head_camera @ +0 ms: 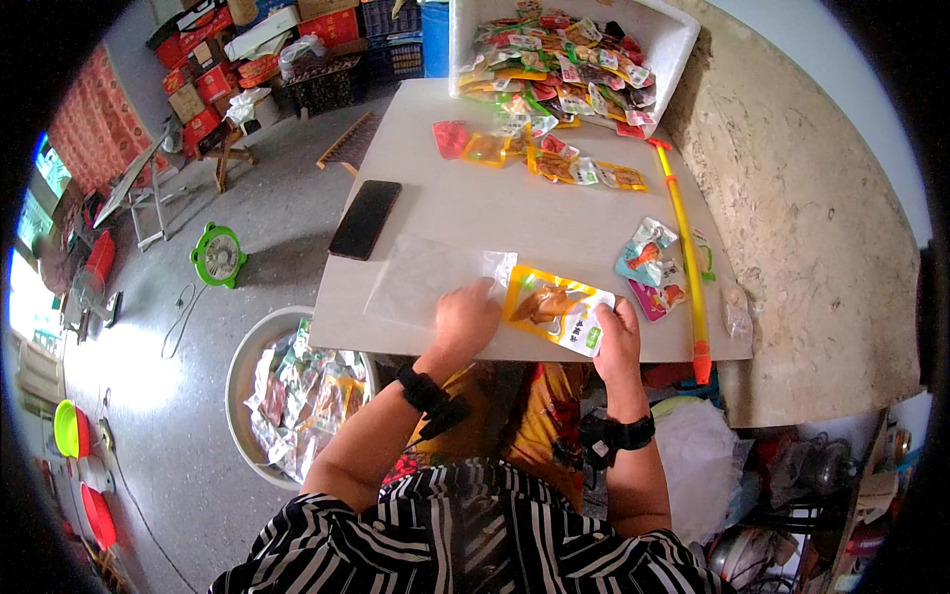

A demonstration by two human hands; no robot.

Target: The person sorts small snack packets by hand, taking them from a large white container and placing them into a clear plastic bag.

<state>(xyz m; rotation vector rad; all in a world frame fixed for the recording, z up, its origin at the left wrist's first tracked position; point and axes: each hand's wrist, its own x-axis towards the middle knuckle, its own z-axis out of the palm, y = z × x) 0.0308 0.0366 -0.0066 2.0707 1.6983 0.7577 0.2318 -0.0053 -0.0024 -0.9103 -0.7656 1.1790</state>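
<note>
My right hand grips the lower right corner of a yellow-edged snack pouch with brown food showing through it. At the pouch's left end lies the mouth of a clear plastic bag, flat on the table. My left hand rests on that bag near its mouth, fingers curled; whether it pinches the film is hard to see. Right of the pouch lie a blue snack packet and a pink one. Several more packets, among them a red one, lie farther back.
A foam box full of snack packets stands at the table's back. A black smartphone lies at the left edge, a yellow-orange tube along the right. A large basin of packed bags and a green fan stand on the floor.
</note>
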